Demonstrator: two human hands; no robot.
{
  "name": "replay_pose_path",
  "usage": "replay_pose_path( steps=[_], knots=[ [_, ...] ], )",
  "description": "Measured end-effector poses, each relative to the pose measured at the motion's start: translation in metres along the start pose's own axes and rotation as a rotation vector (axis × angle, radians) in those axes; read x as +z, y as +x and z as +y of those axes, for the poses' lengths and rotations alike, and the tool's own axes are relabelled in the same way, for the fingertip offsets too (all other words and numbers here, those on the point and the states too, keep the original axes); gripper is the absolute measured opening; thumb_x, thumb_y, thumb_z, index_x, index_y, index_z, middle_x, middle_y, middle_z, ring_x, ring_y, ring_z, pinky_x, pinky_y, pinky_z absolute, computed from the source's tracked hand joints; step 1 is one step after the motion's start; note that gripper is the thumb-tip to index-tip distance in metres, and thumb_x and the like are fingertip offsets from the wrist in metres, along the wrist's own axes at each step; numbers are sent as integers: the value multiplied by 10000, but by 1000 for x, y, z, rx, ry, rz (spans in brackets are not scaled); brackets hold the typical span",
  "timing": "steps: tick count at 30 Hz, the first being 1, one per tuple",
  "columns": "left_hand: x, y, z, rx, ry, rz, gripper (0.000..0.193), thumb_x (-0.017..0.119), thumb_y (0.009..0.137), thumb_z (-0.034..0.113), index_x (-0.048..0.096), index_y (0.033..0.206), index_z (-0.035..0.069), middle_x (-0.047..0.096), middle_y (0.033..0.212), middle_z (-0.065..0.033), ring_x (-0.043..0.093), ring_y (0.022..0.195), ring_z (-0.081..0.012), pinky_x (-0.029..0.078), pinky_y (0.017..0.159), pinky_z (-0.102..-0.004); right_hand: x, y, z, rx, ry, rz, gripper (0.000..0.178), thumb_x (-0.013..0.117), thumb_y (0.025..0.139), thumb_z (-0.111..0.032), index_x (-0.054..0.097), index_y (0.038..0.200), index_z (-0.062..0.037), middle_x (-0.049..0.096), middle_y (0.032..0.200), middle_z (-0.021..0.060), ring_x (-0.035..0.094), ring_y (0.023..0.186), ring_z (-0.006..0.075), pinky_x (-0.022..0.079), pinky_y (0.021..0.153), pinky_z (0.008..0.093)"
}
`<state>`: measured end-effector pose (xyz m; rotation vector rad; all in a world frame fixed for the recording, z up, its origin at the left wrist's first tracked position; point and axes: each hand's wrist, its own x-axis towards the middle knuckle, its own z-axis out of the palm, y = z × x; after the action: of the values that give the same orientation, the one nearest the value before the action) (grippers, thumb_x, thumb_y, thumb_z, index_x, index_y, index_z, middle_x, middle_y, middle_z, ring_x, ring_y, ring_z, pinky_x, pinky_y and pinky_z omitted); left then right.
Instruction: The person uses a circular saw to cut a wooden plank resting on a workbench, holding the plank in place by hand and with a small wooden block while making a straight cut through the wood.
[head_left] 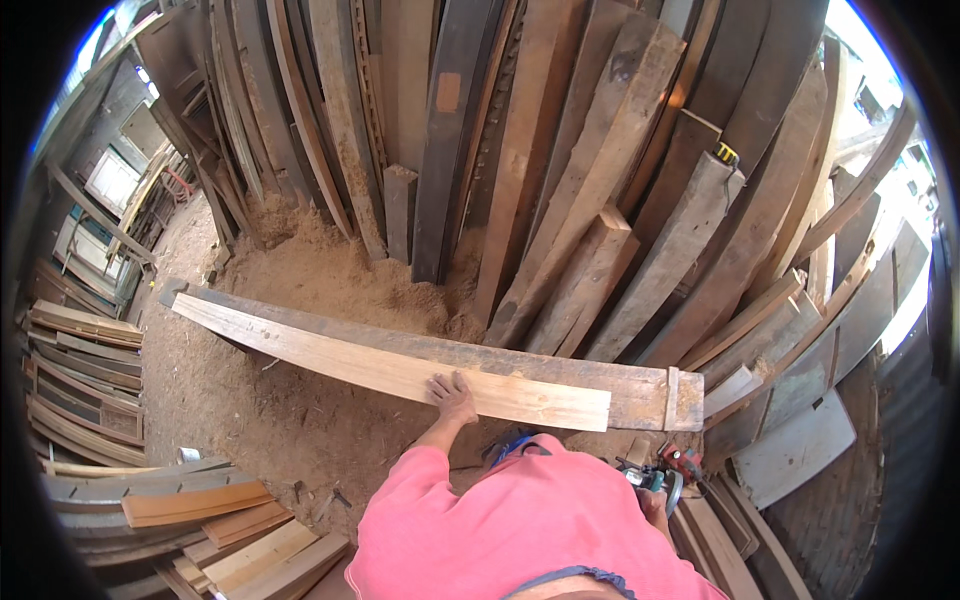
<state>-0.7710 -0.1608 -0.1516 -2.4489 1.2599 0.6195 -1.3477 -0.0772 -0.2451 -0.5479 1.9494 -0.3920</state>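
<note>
My left hand (452,396) lies flat, fingers spread, on a long pale wooden plank (330,352) that rests on a darker, wider plank (560,368). Both planks run across the middle of the head view, above the sawdust floor. My right hand (655,500) is low at my right side, mostly hidden by my pink sleeve, and grips a power tool (660,472) with a teal and red body and a round guard.
Many tall boards (560,150) lean against the wall behind the planks. Sawdust (300,270) covers the floor at left. Stacked planks (200,510) lie at lower left, more boards (800,330) and a pale sheet (800,445) at right.
</note>
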Motion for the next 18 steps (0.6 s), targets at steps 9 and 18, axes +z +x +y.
replay_pose_path(
  steps=[9,18],
  knots=[
    [32,-95,158,375,-16,-211,1179,806,757,396,72,1631,103,-26,1575,-463,-19,1469,-637,57,1193,-683,-98,60,27,-86,-157,-70,228,679,863,-229,718,805,-12,692,741,125,657,688,230,518,649,396],
    [37,-91,170,280,131,-258,1143,767,818,457,41,1635,126,-22,1593,-436,-49,1484,-608,28,1209,-653,-141,62,23,249,569,300,227,706,863,-253,608,784,-64,549,621,45,515,523,204,426,501,385]
  ],
)
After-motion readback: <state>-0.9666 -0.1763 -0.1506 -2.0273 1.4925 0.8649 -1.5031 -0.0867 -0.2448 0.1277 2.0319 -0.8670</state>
